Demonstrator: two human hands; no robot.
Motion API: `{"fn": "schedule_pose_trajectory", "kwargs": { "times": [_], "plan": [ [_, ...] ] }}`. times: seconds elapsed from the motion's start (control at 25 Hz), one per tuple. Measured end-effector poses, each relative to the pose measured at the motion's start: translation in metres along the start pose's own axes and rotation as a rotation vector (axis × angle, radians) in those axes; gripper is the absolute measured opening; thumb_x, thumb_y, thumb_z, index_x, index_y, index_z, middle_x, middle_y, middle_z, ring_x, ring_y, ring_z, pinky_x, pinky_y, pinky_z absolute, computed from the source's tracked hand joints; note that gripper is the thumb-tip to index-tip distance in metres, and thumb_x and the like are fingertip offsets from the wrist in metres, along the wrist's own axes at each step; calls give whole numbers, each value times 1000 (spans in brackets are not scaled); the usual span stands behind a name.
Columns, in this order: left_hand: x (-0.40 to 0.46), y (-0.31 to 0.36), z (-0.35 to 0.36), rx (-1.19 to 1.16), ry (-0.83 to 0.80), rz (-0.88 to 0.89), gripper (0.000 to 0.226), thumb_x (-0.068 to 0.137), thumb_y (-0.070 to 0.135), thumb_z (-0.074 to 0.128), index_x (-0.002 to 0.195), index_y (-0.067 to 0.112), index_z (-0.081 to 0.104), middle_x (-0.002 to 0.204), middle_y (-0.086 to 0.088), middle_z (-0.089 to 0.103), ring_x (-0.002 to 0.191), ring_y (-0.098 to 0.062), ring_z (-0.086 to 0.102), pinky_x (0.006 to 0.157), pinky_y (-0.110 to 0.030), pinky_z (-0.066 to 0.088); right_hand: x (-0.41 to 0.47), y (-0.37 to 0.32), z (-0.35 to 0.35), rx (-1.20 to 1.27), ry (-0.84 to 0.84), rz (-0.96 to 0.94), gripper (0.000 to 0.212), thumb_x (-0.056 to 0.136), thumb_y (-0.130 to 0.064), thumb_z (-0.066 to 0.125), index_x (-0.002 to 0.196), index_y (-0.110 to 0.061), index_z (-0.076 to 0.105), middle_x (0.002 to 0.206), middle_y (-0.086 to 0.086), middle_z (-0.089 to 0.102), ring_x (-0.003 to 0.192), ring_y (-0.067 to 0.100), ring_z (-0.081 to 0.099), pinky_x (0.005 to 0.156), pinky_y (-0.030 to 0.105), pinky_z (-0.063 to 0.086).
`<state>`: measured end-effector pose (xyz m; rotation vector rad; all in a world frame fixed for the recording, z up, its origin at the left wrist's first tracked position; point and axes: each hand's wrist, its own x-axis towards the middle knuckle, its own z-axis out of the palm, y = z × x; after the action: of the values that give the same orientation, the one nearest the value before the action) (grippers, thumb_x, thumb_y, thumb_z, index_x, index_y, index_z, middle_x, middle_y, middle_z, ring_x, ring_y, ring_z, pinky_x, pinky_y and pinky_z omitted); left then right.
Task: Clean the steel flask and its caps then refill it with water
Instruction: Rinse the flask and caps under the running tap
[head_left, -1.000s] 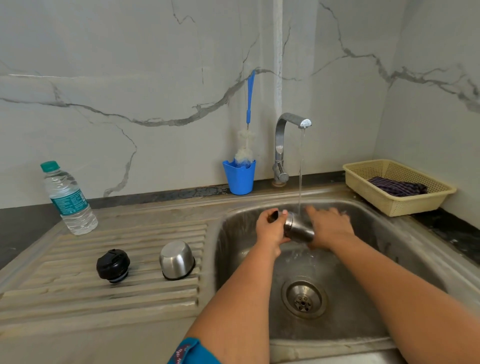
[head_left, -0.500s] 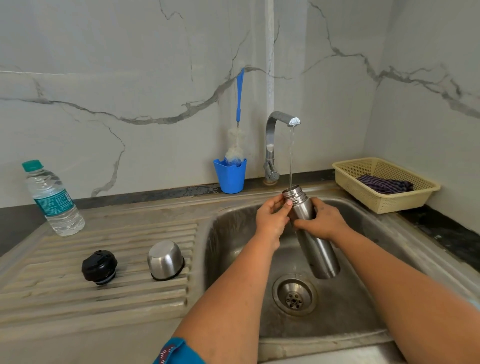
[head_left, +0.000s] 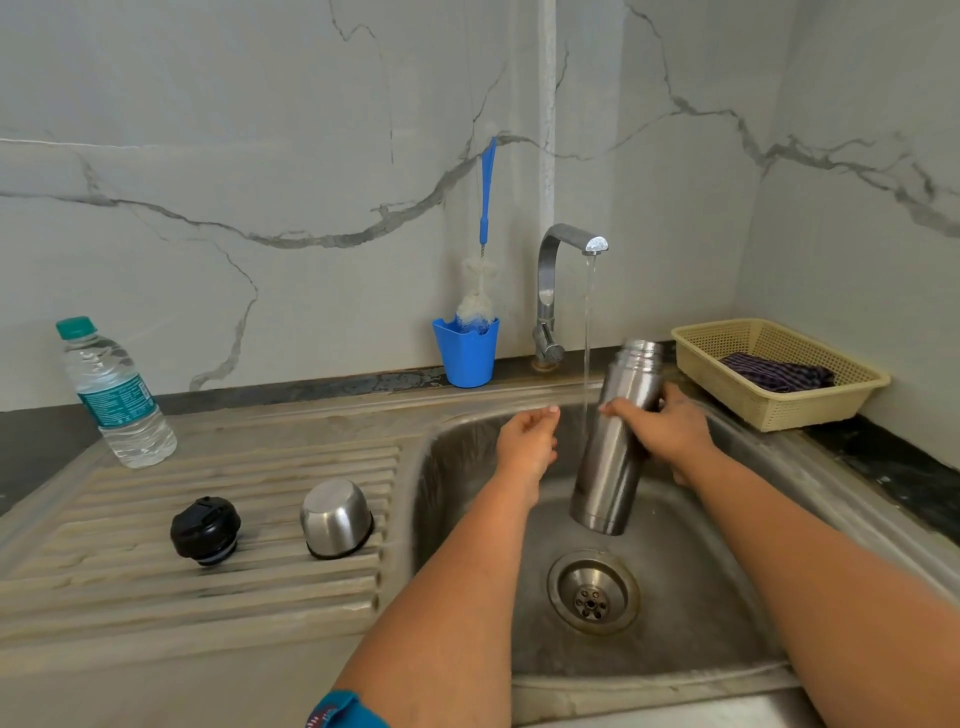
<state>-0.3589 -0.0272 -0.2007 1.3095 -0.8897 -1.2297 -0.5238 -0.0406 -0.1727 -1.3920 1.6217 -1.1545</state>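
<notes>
My right hand (head_left: 657, 428) grips the steel flask (head_left: 615, 452) around its middle, holding it nearly upright over the sink (head_left: 467, 431), its open mouth to the right of the running water stream (head_left: 587, 338). My left hand (head_left: 527, 439) hovers left of the flask with fingers loosely curled, holding nothing and apart from the flask. The black inner cap (head_left: 205, 530) and the steel outer cap (head_left: 336, 518), upside down, sit on the ribbed drainboard (head_left: 156, 597) at the left.
The tap (head_left: 553, 291) runs at the back of the sink, above the drain (head_left: 592, 592). A blue cup (head_left: 466, 353) holds a bottle brush (head_left: 485, 218). A plastic water bottle (head_left: 117, 395) stands far left. A yellow basket (head_left: 779, 405) with a cloth sits at the right.
My left hand let go of the flask's neck and drew away to the left. My right hand raised the flask and shifted it right, so its mouth left the stream.
</notes>
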Motion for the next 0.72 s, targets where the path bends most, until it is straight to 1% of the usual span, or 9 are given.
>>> {"fn": "schedule_pose_trajectory", "kwargs": {
  "times": [0.08, 0.16, 0.28, 0.36, 0.4, 0.48, 0.56, 0.64, 0.72],
  "plan": [
    [-4, 4, -14, 190, -68, -129, 20, 94, 39, 63, 99, 20, 64, 105, -4, 69, 98, -19, 67, 79, -30, 56, 1, -1, -7, 308, -136, 247, 66, 73, -41, 76, 126, -12, 49, 111, 12, 63, 93, 28, 64, 68, 37, 57],
    [-9, 7, -25, 233, -190, -290, 38, 91, 45, 65, 110, 12, 67, 107, -10, 73, 94, -22, 72, 78, -32, 60, 2, 1, -13, 449, -329, 414, 65, 76, -45, 73, 124, -11, 48, 113, 18, 62, 97, 32, 64, 67, 37, 58],
    [-17, 9, -25, -6, -374, -467, 72, 83, 53, 70, 133, 5, 53, 123, -24, 65, 90, -32, 73, 72, -35, 62, 0, 6, -14, 475, -592, 495, 69, 63, -45, 83, 115, -6, 62, 109, 20, 67, 94, 32, 66, 85, 44, 55],
    [-25, 11, -16, -142, -453, -528, 82, 82, 52, 73, 142, 6, 42, 129, -30, 58, 90, -41, 72, 70, -38, 63, -3, 6, -14, 451, -684, 508, 76, 40, -35, 96, 102, -1, 70, 99, 22, 69, 84, 32, 68, 87, 43, 53],
    [-30, 14, -13, -189, -465, -545, 84, 81, 49, 73, 144, 6, 39, 126, -31, 57, 87, -43, 71, 66, -37, 63, -4, 6, -13, 432, -708, 536, 78, 37, -31, 97, 102, 3, 68, 97, 24, 69, 82, 33, 68, 83, 41, 55],
    [-37, 16, -12, -259, -434, -583, 93, 73, 41, 75, 147, 3, 34, 121, -33, 56, 78, -46, 71, 55, -32, 61, -10, 1, -12, 400, -760, 581, 62, 58, -29, 83, 103, 8, 63, 92, 27, 69, 72, 32, 71, 66, 34, 59],
    [-40, 16, -17, -303, -399, -590, 88, 77, 37, 74, 148, 5, 33, 125, -34, 51, 74, -51, 70, 50, -31, 60, -15, -4, -9, 363, -769, 613, 48, 76, -29, 64, 102, 12, 62, 83, 27, 69, 60, 31, 71, 52, 30, 58],
    [-44, 18, -23, -331, -376, -578, 69, 88, 37, 68, 147, 15, 38, 128, -35, 47, 73, -53, 69, 49, -31, 59, -16, -9, -5, 319, -767, 618, 50, 91, -33, 53, 109, 13, 58, 85, 32, 68, 58, 31, 70, 49, 28, 58],
    [-48, 20, -27, -345, -323, -552, 56, 93, 35, 63, 144, 22, 44, 131, -34, 46, 74, -51, 69, 49, -31, 59, -18, -12, -4, 303, -784, 555, 56, 100, -41, 41, 119, 10, 52, 97, 40, 63, 63, 34, 71, 50, 29, 59]
  ]
}}
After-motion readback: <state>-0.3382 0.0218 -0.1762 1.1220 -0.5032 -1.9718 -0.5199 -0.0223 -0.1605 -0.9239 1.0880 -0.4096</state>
